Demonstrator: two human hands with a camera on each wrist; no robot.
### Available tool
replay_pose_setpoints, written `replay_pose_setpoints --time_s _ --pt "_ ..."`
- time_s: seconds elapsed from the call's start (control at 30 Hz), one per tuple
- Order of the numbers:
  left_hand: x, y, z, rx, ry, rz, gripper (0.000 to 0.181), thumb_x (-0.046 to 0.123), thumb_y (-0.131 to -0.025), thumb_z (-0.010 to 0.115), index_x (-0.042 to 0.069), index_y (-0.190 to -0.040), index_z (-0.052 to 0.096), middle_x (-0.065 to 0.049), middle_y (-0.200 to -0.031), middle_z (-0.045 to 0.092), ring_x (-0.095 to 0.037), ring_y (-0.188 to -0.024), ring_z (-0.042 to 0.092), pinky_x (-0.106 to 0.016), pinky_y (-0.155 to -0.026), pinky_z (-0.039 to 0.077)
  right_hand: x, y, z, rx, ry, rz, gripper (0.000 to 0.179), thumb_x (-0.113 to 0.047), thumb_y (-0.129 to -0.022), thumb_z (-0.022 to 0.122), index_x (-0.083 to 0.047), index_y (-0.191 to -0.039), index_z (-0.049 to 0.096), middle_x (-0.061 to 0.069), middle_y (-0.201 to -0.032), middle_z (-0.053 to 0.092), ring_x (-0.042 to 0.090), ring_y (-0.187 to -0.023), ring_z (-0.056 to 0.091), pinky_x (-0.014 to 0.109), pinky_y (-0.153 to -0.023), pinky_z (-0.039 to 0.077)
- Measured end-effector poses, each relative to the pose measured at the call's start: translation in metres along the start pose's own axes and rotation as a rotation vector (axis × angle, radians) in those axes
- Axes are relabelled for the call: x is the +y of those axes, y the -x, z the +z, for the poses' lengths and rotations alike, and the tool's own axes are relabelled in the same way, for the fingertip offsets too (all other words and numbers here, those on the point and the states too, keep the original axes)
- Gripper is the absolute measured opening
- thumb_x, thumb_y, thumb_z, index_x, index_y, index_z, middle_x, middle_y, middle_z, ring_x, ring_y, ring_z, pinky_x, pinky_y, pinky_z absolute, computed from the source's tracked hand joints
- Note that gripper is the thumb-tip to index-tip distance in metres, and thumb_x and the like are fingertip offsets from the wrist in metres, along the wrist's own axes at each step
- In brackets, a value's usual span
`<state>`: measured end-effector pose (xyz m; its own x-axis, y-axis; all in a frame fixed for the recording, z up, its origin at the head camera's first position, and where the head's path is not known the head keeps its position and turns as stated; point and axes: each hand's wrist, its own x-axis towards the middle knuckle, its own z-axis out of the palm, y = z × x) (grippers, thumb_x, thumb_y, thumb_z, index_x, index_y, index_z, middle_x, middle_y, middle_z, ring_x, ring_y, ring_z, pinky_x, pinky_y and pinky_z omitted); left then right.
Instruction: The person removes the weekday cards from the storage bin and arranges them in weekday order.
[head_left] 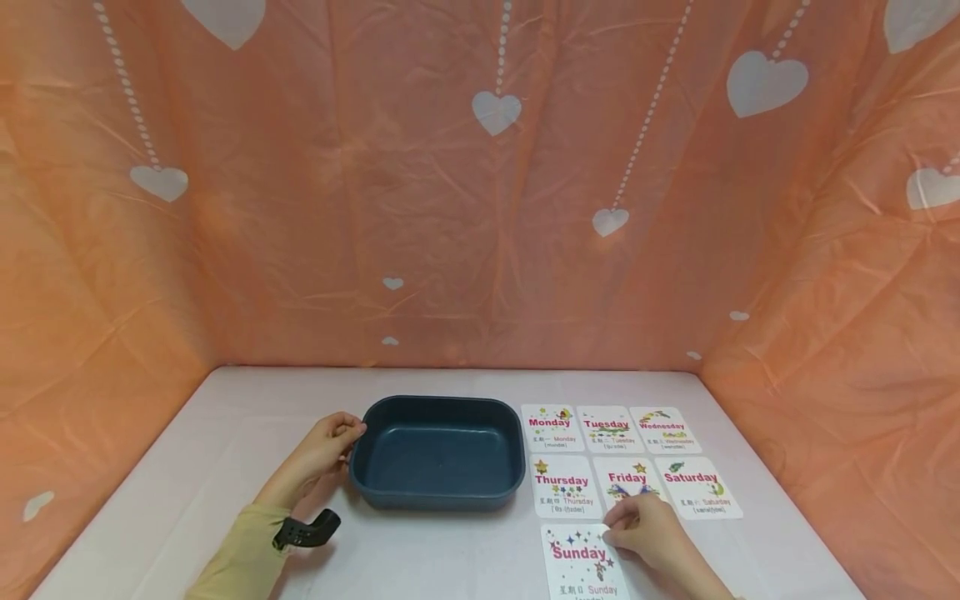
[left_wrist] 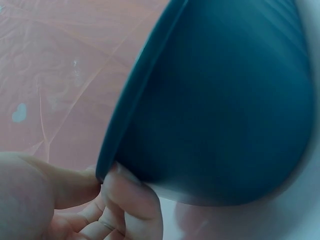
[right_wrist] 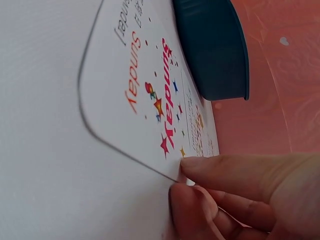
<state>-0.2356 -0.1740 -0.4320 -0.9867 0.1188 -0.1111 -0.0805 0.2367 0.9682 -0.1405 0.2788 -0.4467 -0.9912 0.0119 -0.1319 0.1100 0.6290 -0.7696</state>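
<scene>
A dark blue rectangular basin (head_left: 438, 502) stands on the table. My left hand (head_left: 324, 454) pinches the rim at its left end between thumb and fingers, as the left wrist view shows close up. To the basin's right lie weekday cards in rows. At the front of them is the Sunday card (head_left: 581, 571). My right hand (head_left: 651, 533) pinches that card's upper right edge (right_wrist: 165, 175) between thumb and finger. The Friday card (head_left: 627, 477) lies just beyond this hand, its lower part hidden by the fingers.
Monday (head_left: 551, 429), Tuesday (head_left: 609, 429) and Wednesday (head_left: 666, 429) cards form the back row. Thursday (head_left: 565, 487) and Saturday (head_left: 697, 489) flank Friday. Orange cloth (head_left: 450, 250) with white hearts walls the white table (head_left: 420, 558) at the back and sides.
</scene>
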Motion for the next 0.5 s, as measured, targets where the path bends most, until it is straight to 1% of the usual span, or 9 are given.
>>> replay_pose_setpoints --time_s 0.1,0.2,0.27,0.3,0.43,0.5 --pt "0.0007 -0.0002 -0.0001 0.003 0.0 0.001 0.024 0.016 -0.101 0.049 -0.006 -0.109 0.046 -0.002 -0.072 0.049 -0.013 -0.059 0.045 -0.025 -0.048 0.037 0.0012 -0.0001 0.0005 -0.002 -0.014 -0.005 0.014 0.005 -0.073 0.073 0.0 -0.083 0.066 0.004 -0.067 0.058 0.017 -0.06 0.055 0.028 -0.054 0.05" --pt "0.0002 0.0001 -0.0007 0.006 0.004 0.005 0.023 0.016 -0.101 0.049 -0.006 -0.109 0.046 -0.002 -0.071 0.049 -0.013 -0.058 0.045 -0.024 -0.047 0.037 0.0028 -0.0012 0.001 -0.002 -0.013 -0.038 0.013 0.005 -0.072 0.073 0.0 -0.082 0.066 0.004 -0.067 0.058 0.017 -0.059 0.055 0.027 -0.053 0.05" --pt "-0.0008 0.0005 -0.0011 0.011 0.004 0.008 0.022 0.015 -0.101 0.049 -0.006 -0.108 0.046 -0.002 -0.071 0.049 -0.013 -0.058 0.044 -0.024 -0.047 0.036 0.0024 -0.0013 0.0014 -0.004 -0.018 -0.039 0.013 0.005 -0.073 0.073 0.0 -0.083 0.066 0.004 -0.067 0.058 0.017 -0.059 0.055 0.027 -0.053 0.049" --pt "-0.0012 0.0009 -0.0012 0.014 0.006 0.009 0.022 0.015 -0.101 0.049 -0.006 -0.108 0.046 -0.002 -0.071 0.049 -0.013 -0.058 0.044 -0.024 -0.047 0.036 0.002 -0.0013 0.0015 -0.007 -0.022 -0.037 0.013 0.005 -0.073 0.073 0.0 -0.083 0.066 0.004 -0.067 0.058 0.017 -0.06 0.055 0.027 -0.053 0.05" --pt "-0.0018 0.0035 -0.0013 0.025 -0.005 0.009 0.021 0.014 -0.101 0.048 -0.005 -0.109 0.047 -0.002 -0.072 0.049 -0.014 -0.058 0.045 -0.025 -0.048 0.036 0.0003 -0.0018 -0.0017 -0.021 -0.075 0.024 0.011 -0.003 -0.08 0.071 0.003 -0.089 0.067 0.006 -0.073 0.059 0.017 -0.061 0.057 0.03 -0.056 0.052" --pt "-0.0014 0.0049 -0.001 0.03 -0.012 0.006 0.022 0.015 -0.101 0.048 -0.005 -0.11 0.047 -0.002 -0.072 0.049 -0.014 -0.059 0.046 -0.025 -0.048 0.036 0.0 -0.0023 -0.0067 -0.018 -0.103 0.028 0.014 -0.008 -0.084 0.07 0.004 -0.091 0.067 0.007 -0.074 0.059 0.018 -0.061 0.057 0.031 -0.056 0.053"
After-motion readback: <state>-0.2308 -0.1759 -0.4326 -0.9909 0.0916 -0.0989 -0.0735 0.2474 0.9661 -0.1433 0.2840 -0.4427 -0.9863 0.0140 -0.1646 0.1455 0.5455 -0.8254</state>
